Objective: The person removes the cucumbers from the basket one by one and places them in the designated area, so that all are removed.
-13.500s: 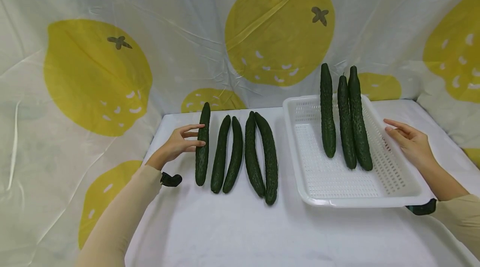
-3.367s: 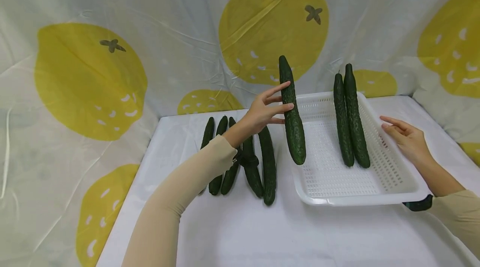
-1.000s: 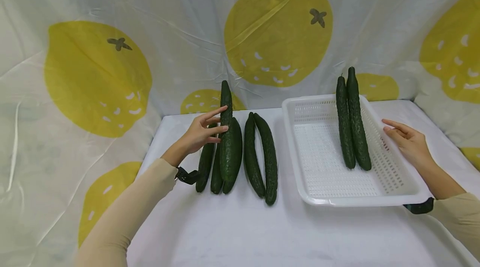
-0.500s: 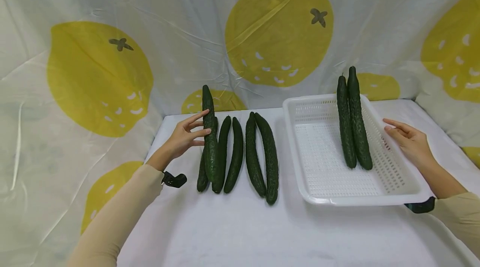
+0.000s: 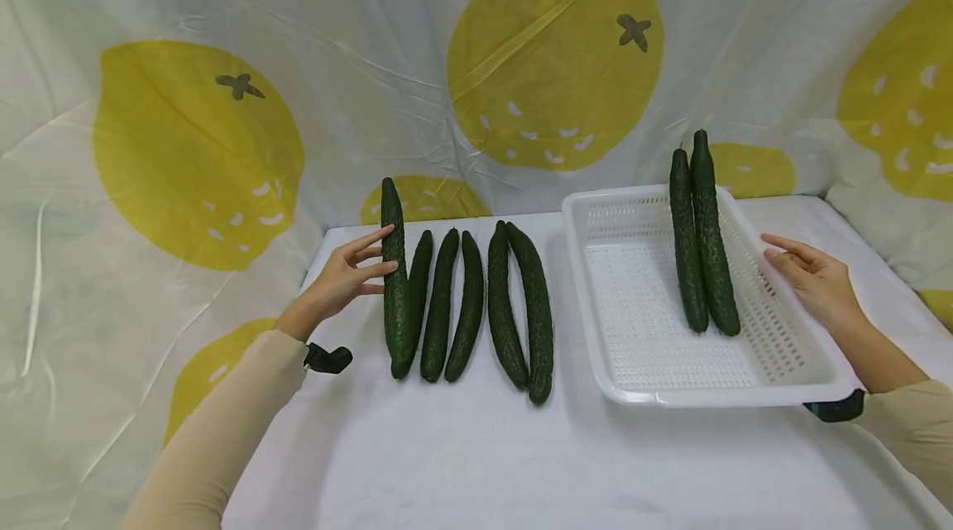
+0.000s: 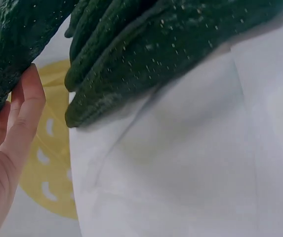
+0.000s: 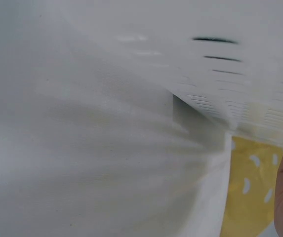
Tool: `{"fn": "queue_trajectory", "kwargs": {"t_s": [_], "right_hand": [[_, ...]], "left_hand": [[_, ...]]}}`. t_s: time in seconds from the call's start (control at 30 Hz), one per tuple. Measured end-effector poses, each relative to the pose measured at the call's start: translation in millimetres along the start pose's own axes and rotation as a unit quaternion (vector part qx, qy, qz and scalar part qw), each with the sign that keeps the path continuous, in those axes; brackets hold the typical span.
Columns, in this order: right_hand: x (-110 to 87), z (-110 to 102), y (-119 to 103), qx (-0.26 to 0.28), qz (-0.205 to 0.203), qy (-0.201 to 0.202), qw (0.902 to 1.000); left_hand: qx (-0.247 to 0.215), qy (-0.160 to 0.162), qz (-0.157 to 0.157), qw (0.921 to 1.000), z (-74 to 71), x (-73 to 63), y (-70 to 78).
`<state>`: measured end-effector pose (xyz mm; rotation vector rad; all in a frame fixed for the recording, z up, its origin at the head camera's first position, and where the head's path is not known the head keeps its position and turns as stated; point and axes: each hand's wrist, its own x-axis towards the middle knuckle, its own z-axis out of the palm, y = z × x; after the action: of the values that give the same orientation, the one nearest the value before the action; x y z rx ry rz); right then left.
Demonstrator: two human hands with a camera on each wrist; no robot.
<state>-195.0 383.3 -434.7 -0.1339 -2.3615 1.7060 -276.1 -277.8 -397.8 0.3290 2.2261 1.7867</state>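
Note:
My left hand (image 5: 338,274) pinches a long dark green cucumber (image 5: 391,290) between thumb and fingers, at the left end of a row of cucumbers (image 5: 441,307). The held cucumber stands tilted, its top above the others, and its lower end overlaps the leftmost one in the row. In the left wrist view, the fingers (image 6: 25,106) press against this cucumber's bumpy skin, apart from the row. My right hand (image 5: 815,278) holds the right rim of a white perforated basket (image 5: 670,398). Two cucumbers (image 5: 700,257) lean side by side in it, against its back edge.
A white cloth (image 5: 521,464) covers the table. Behind it hangs a pale curtain (image 5: 357,100) printed with yellow lemons. In the right wrist view, the slotted basket wall (image 7: 260,84) slopes over the white cloth.
Over the last seconds, a third cucumber left the basket in my left hand, travelled left above the row and came to its left end. The right hand and basket stay put.

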Motion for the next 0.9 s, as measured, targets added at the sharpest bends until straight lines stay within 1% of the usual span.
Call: {"fn": "queue_trajectory", "kwargs": {"t_s": [0.3,0.53,0.73,0.9], "right_hand": [[-1.2,1,-4,0.002,0.009,-0.002,1.0],[-2.0,1,-4,0.007,0.009,-0.003,0.9999],[-1.1,0,-3,0.004,0.006,-0.005,1.0],[-0.8,-1,-1,0.003,0.001,-0.006,1.0]], "left_hand": [[0.026,-0.005,-0.015,0.9995,-14.4,-3.0,-12.2],[0.043,-0.01,-0.027,0.9987,-19.4,-5.5,-18.9],[0.05,-0.022,-0.038,0.9978,-23.4,-6.6,-23.5],[0.058,-0.033,-0.039,0.997,-26.7,-6.5,-30.7]]}}
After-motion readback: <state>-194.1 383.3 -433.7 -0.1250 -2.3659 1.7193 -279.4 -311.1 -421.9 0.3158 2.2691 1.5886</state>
